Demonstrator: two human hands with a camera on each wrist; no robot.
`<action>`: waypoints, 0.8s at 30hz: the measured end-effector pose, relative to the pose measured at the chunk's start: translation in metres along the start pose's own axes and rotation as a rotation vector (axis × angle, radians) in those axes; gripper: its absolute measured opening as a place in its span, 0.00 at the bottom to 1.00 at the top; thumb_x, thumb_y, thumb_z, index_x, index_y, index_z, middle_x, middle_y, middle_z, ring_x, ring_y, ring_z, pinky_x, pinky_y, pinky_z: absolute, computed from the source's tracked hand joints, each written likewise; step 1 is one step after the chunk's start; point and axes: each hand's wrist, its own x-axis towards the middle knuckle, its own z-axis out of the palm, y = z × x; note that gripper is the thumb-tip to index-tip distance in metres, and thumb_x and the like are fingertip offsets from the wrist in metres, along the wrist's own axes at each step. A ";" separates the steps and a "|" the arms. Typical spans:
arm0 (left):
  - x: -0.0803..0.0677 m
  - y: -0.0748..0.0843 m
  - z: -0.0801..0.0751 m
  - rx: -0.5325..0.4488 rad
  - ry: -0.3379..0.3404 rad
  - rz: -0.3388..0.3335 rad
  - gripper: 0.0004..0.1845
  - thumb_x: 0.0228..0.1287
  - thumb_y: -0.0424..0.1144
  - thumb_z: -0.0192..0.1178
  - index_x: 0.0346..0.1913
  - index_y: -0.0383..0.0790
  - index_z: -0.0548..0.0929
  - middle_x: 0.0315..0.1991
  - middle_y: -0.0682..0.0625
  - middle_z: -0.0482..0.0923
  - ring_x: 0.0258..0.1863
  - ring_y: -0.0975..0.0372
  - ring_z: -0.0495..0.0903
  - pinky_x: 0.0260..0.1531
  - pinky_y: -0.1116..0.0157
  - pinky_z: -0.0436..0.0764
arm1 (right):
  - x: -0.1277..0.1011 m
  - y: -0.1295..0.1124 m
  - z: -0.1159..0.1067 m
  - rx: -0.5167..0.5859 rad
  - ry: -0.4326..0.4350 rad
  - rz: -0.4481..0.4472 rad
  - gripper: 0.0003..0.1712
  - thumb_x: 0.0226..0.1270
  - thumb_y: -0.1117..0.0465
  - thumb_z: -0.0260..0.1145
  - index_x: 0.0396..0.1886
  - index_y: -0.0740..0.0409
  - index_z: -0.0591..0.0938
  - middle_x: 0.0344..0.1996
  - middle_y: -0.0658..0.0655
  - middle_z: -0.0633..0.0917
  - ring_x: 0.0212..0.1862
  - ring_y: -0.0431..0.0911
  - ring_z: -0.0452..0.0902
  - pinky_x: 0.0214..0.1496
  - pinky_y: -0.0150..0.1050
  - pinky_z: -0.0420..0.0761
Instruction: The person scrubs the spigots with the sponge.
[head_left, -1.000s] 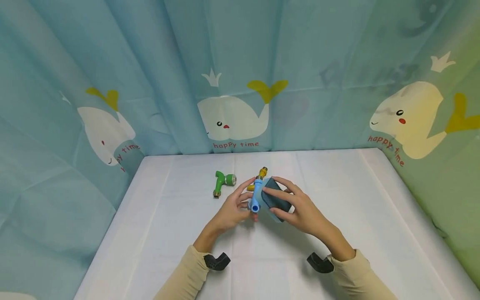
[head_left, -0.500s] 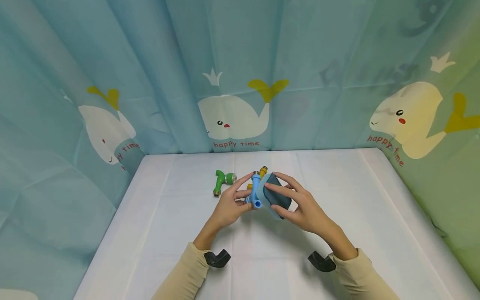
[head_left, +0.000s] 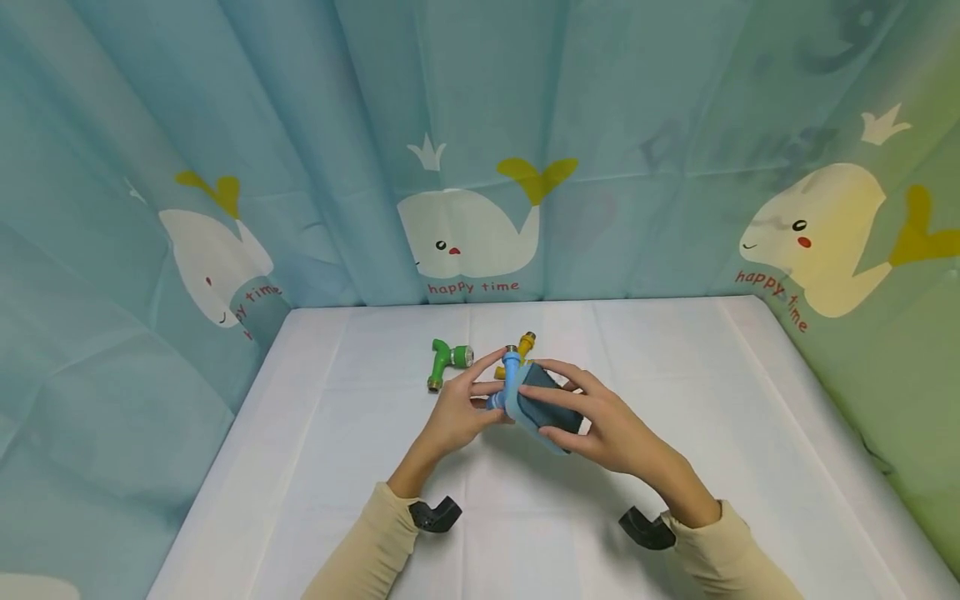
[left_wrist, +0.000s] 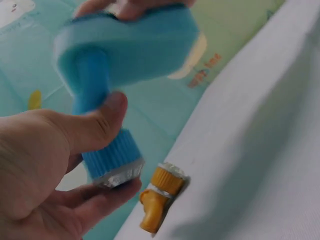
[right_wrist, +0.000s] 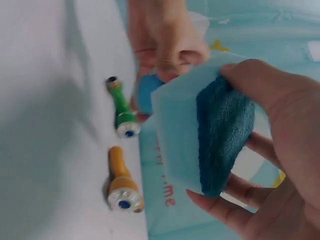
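left hand [head_left: 453, 414] gripping blue pipe fitting [head_left: 509, 382], sponge [head_left: 542, 406] against it

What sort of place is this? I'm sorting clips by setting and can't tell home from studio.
Probably a makeshift recording booth, not a home: a whale-print curtain walls off a table under a white cloth, bare except for a green pipe fitting, a yellow one, and the blue fitting and sponge in hand.
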 end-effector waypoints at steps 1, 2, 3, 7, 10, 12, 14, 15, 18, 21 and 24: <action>0.000 0.000 0.000 0.003 0.009 -0.007 0.49 0.53 0.24 0.76 0.77 0.53 0.69 0.57 0.39 0.83 0.53 0.51 0.86 0.46 0.61 0.87 | 0.000 0.000 0.001 -0.020 -0.010 -0.001 0.33 0.64 0.59 0.77 0.69 0.43 0.80 0.73 0.58 0.69 0.63 0.56 0.74 0.45 0.45 0.85; 0.000 -0.001 0.000 0.006 0.019 -0.011 0.49 0.53 0.24 0.76 0.77 0.52 0.69 0.57 0.38 0.83 0.53 0.50 0.86 0.46 0.59 0.87 | -0.001 0.000 0.001 -0.045 -0.012 0.000 0.32 0.63 0.59 0.77 0.68 0.43 0.81 0.73 0.59 0.70 0.63 0.57 0.74 0.45 0.46 0.85; 0.000 -0.001 0.000 0.020 0.030 -0.012 0.48 0.53 0.24 0.76 0.77 0.51 0.69 0.57 0.38 0.83 0.53 0.50 0.86 0.46 0.58 0.87 | -0.001 0.001 0.001 -0.072 -0.009 0.006 0.32 0.63 0.58 0.78 0.68 0.42 0.81 0.73 0.59 0.70 0.63 0.56 0.74 0.44 0.46 0.85; 0.001 -0.002 0.001 0.050 0.064 -0.001 0.48 0.52 0.23 0.76 0.77 0.47 0.69 0.56 0.37 0.83 0.53 0.48 0.86 0.44 0.55 0.88 | 0.002 0.002 0.000 -0.095 0.043 0.026 0.34 0.60 0.60 0.79 0.67 0.44 0.81 0.73 0.59 0.70 0.56 0.51 0.77 0.41 0.43 0.83; 0.002 -0.002 0.001 0.058 0.075 0.018 0.47 0.53 0.25 0.77 0.77 0.50 0.69 0.56 0.38 0.83 0.53 0.50 0.86 0.43 0.58 0.88 | 0.003 0.001 0.001 -0.058 0.042 0.016 0.34 0.61 0.59 0.79 0.68 0.43 0.81 0.74 0.58 0.69 0.54 0.49 0.77 0.40 0.41 0.83; 0.002 -0.001 0.001 0.060 0.080 0.029 0.47 0.54 0.26 0.77 0.76 0.52 0.70 0.57 0.39 0.83 0.53 0.51 0.86 0.42 0.60 0.88 | 0.003 0.001 0.003 -0.040 0.028 0.017 0.34 0.62 0.58 0.78 0.68 0.43 0.81 0.74 0.58 0.69 0.55 0.50 0.77 0.42 0.41 0.84; 0.002 -0.001 0.000 0.061 0.079 0.026 0.46 0.54 0.27 0.77 0.76 0.54 0.70 0.58 0.39 0.83 0.53 0.51 0.86 0.42 0.61 0.88 | 0.002 0.003 0.004 -0.074 0.030 0.020 0.34 0.61 0.58 0.79 0.68 0.42 0.81 0.73 0.59 0.70 0.58 0.52 0.77 0.43 0.43 0.83; 0.002 -0.001 0.000 0.056 0.079 0.020 0.46 0.54 0.26 0.77 0.75 0.54 0.70 0.59 0.39 0.82 0.53 0.51 0.86 0.42 0.61 0.88 | 0.001 0.003 0.004 -0.088 0.040 0.024 0.34 0.61 0.58 0.79 0.68 0.43 0.81 0.72 0.59 0.70 0.57 0.52 0.77 0.41 0.42 0.83; 0.002 -0.001 -0.001 0.041 0.076 -0.009 0.47 0.53 0.25 0.76 0.75 0.55 0.71 0.59 0.38 0.81 0.53 0.50 0.86 0.42 0.62 0.88 | 0.000 0.006 0.004 -0.054 0.073 0.043 0.35 0.59 0.61 0.80 0.67 0.44 0.81 0.72 0.59 0.70 0.54 0.51 0.78 0.38 0.40 0.83; 0.002 0.001 -0.002 0.000 0.067 -0.017 0.47 0.53 0.25 0.76 0.75 0.55 0.70 0.57 0.37 0.83 0.51 0.50 0.87 0.41 0.62 0.88 | 0.001 0.007 0.004 0.015 0.054 0.035 0.34 0.61 0.61 0.78 0.69 0.45 0.80 0.73 0.59 0.69 0.53 0.51 0.78 0.39 0.40 0.84; 0.003 0.003 -0.003 -0.005 0.072 -0.005 0.46 0.53 0.28 0.78 0.75 0.54 0.71 0.55 0.37 0.84 0.50 0.49 0.87 0.42 0.60 0.88 | 0.002 0.007 0.003 0.013 0.034 0.036 0.34 0.62 0.60 0.78 0.69 0.44 0.80 0.73 0.59 0.70 0.57 0.53 0.78 0.43 0.43 0.85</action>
